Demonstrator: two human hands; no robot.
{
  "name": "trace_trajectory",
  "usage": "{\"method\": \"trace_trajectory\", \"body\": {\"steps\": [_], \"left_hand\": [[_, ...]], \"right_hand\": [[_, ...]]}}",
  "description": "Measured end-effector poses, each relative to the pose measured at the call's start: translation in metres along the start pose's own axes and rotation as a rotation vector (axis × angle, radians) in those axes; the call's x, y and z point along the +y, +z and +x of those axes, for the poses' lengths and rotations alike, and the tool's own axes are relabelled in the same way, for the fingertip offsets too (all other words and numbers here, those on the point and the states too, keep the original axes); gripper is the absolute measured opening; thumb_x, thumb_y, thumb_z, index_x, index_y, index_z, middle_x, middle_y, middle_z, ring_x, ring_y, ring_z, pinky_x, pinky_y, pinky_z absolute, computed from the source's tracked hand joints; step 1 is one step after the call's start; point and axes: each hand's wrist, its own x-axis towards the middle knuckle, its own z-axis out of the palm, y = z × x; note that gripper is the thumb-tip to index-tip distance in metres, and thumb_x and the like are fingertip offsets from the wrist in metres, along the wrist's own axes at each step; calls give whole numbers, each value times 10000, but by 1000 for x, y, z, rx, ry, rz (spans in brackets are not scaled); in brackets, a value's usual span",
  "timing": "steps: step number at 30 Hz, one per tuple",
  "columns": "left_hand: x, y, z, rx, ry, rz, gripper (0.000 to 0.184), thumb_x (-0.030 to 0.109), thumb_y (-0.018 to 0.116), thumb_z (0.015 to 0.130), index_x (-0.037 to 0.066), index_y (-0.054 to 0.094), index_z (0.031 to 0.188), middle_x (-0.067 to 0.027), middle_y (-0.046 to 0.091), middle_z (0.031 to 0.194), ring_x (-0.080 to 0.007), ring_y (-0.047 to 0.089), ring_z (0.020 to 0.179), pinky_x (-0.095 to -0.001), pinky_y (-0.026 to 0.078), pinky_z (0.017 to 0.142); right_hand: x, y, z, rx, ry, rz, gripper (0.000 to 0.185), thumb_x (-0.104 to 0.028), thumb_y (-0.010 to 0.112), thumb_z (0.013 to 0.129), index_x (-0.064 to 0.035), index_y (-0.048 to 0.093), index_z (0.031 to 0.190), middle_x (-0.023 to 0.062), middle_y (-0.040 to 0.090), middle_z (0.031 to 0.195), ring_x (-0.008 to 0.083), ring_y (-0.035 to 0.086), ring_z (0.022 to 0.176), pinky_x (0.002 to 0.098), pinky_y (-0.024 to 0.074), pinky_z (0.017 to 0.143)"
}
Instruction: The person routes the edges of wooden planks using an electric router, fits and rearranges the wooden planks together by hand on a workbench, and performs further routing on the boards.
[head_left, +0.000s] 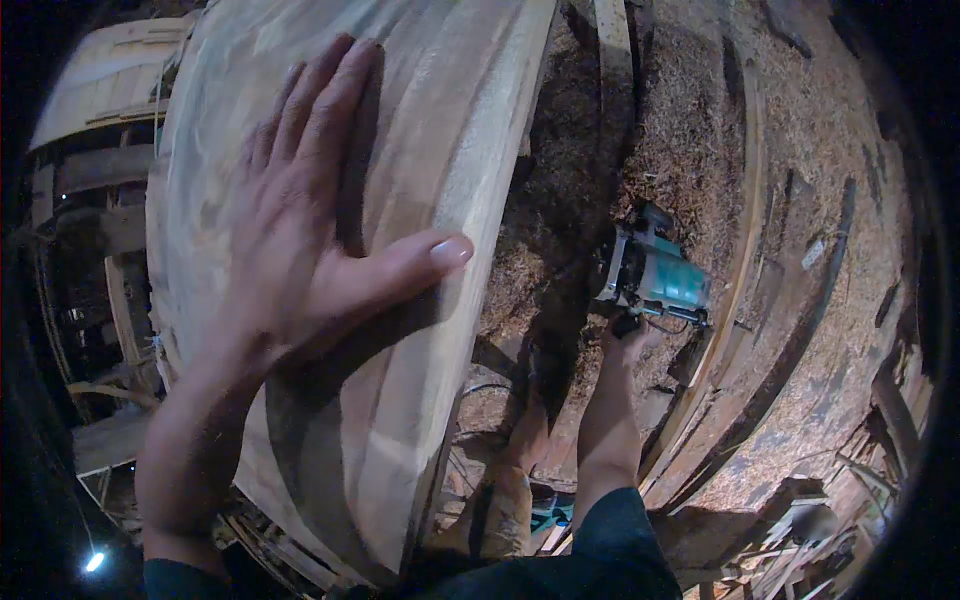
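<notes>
My left hand [295,225] lies flat with its fingers stretched out on a broad pale wooden slab [430,130]. Its thumb points toward the slab's right edge. Lower, to the right of the slab, my right hand [630,340] is wrapped round the dark handle of a teal and silver power tool, which looks like an electric planer [665,278]. The tool is held apart from the slab, over the shavings-covered ground. Part of my right hand's grip is hidden by the tool's body.
Wood shavings [690,130] cover the ground on the right. Long timber strips [750,230] lie there, with scrap wood [800,540] piled at lower right. More stacked boards [105,70] stand at upper left. My leg [505,500] is beside the slab. A small lamp [95,562] shines at lower left.
</notes>
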Motion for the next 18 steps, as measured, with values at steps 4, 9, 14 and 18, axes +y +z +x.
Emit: {"method": "trace_trajectory", "body": {"steps": [4, 9, 14, 18], "left_hand": [[-1, 0, -3, 15, -1, 2, 1110, 700, 653, 671, 23, 311, 1481, -232, 298, 1521, -404, 244, 1421, -510, 180, 1149], [-4, 5, -10, 59, -33, -107, 1069, 723, 570, 735, 12, 296, 1483, -208, 220, 1562, -396, 188, 1445, -543, 112, 1165], [20, -10, -79, 49, -66, -219, 965, 668, 519, 800, -1, 321, 1466, -217, 189, 1570, -411, 129, 1455, -568, 96, 1160], [69, -49, -231, -297, 80, -345, 950, 576, 576, 811, 47, 215, 1513, -199, 210, 1568, -391, 184, 1449, -617, 130, 1132]], "right_hand": [[-3, 15, -25, -160, 77, -169, 190, -252, 559, 926, -80, 582, 1003, 79, 633, 913, 210, 584, 757, 335, 511, 647], [-3, 7, -40, -274, 28, -482, 269, -214, 556, 936, -44, 537, 1145, 125, 599, 1061, 227, 566, 908, 348, 474, 792], [-42, -32, -99, -269, -791, -1015, 384, -175, 553, 945, -9, 492, 1287, 171, 565, 1210, 243, 548, 1060, 362, 437, 936], [-38, 12, -294, -509, -1052, -1118, 492, -172, 558, 949, 21, 420, 1380, 192, 496, 1335, 271, 517, 1167, 379, 406, 1014]]}}
